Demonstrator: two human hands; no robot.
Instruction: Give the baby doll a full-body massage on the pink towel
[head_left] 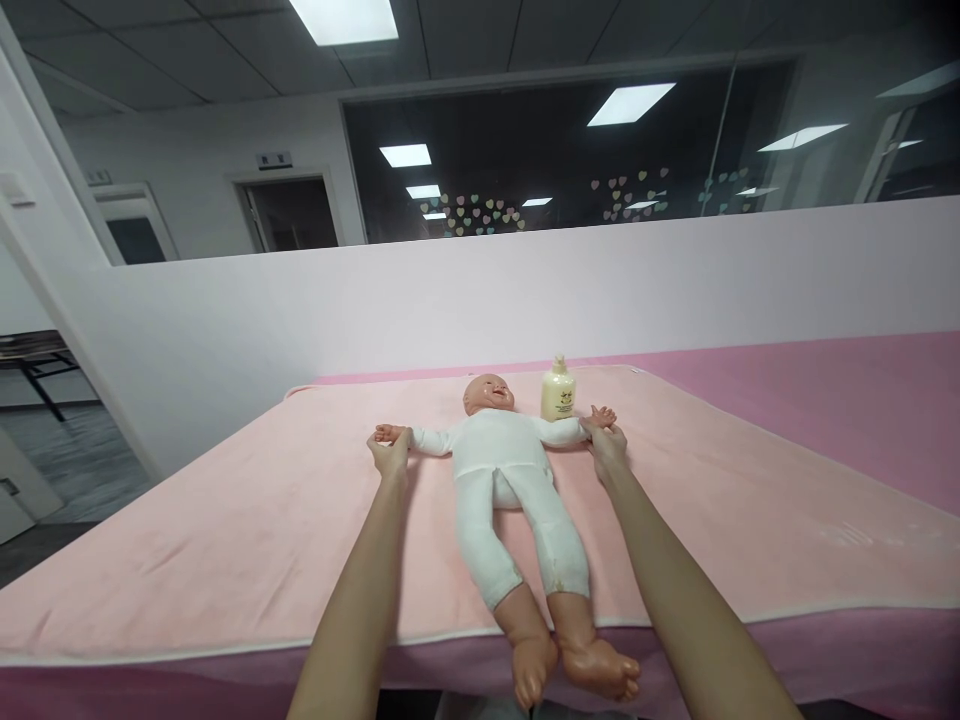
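Observation:
A baby doll (501, 440) with a white cloth body lies on its back on a pink blanket (247, 500). Its head points away from me and its bare feet hang past the near edge. Both of its arms are stretched out sideways. My left hand (390, 457) is closed around the doll's wrist on the left side. On the other side, my right hand (607, 448) grips the doll's other wrist, with the small plastic hand showing beyond my fingers. A pale yellow pump bottle (558, 392) stands upright beside the doll's head, just behind the arm in my right hand.
The blanket covers a pink padded table (847, 390). A low white wall (480, 300) with a dark window above it runs along the back. At the far left are a dark-topped table (34, 350) and a grey floor.

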